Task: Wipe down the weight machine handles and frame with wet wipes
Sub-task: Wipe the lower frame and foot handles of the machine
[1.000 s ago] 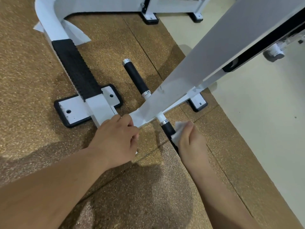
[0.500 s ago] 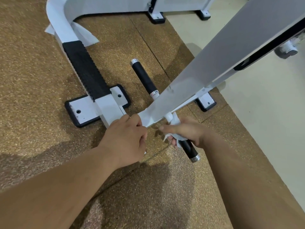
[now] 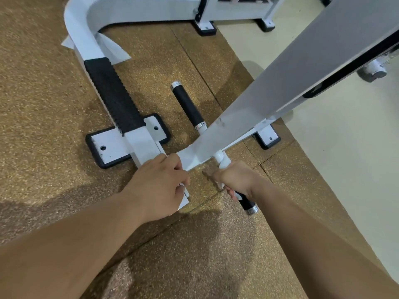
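On the left, the white frame (image 3: 138, 145) with its ribbed black pad (image 3: 112, 96) stands on the brown floor (image 3: 43, 104). The left hand (image 3: 159, 186) grips the frame's near end, fingers curled tight. Beyond, one black handle (image 3: 187, 104) lies bare. The right hand (image 3: 235, 175) is wrapped around the near handle (image 3: 246, 202), fingers pressing a white wipe (image 3: 224, 162) against it.
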A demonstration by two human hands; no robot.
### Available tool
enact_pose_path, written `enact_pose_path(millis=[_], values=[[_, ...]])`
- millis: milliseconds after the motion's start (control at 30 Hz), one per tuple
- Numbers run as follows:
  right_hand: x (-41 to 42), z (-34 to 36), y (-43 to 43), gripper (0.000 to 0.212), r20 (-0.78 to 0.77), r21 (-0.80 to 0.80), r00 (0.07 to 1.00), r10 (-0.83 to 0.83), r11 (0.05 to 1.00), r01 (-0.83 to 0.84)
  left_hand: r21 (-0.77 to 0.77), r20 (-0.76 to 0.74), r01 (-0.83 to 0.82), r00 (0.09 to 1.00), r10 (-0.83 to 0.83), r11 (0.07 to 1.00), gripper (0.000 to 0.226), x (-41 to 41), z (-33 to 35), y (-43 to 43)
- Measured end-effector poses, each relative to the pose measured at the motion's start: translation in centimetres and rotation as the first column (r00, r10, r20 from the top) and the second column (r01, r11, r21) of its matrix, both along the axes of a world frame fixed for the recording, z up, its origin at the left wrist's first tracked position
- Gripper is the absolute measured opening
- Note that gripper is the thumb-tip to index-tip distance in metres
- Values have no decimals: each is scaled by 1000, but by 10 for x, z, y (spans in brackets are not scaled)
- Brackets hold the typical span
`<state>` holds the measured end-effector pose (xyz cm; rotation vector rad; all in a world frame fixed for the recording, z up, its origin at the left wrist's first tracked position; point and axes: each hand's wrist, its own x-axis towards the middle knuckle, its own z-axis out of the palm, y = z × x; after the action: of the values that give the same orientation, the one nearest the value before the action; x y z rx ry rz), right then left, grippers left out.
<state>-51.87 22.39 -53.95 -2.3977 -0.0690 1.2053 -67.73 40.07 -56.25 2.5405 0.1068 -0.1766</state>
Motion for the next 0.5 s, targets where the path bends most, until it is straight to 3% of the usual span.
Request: enact_pose_path(millis=[500], values=[[-15, 4, -42, 20, 10, -107, 997, 82, 991, -81, 39, -88, 57, 995, -53, 998, 37, -1, 5, 2]])
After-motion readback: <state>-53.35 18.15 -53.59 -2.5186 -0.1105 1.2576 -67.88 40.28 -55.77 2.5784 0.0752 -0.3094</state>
